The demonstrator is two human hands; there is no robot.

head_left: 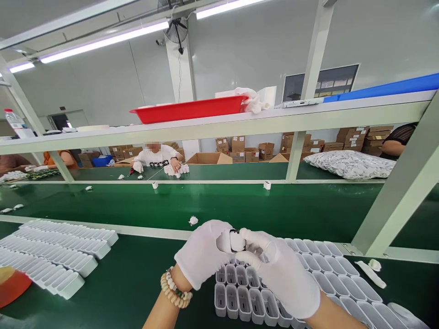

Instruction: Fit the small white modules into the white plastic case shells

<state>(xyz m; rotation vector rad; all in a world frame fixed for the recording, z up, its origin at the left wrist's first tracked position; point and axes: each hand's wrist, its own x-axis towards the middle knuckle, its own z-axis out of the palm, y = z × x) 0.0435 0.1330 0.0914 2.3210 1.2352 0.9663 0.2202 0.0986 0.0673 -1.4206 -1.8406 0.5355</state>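
Observation:
My left hand (pixel 209 251), in a white glove with bead bracelets at the wrist, holds a small white piece (pixel 224 241) with a dark part at its right end. My right hand (pixel 277 269), also gloved, pinches that dark-edged end from the right. Both hands meet above rows of open white cups (pixel 244 304), which stand below and to the right of them. The fine detail between the fingertips is partly hidden.
Rows of white cases (pixel 65 251) lie at left beside an orange-red object (pixel 12 285). A green belt (pixel 120 205) carries small white pieces. Overhead, a shelf holds a red tray (pixel 192 109). A person (pixel 156 157) works opposite; a slanted post (pixel 398 183) stands right.

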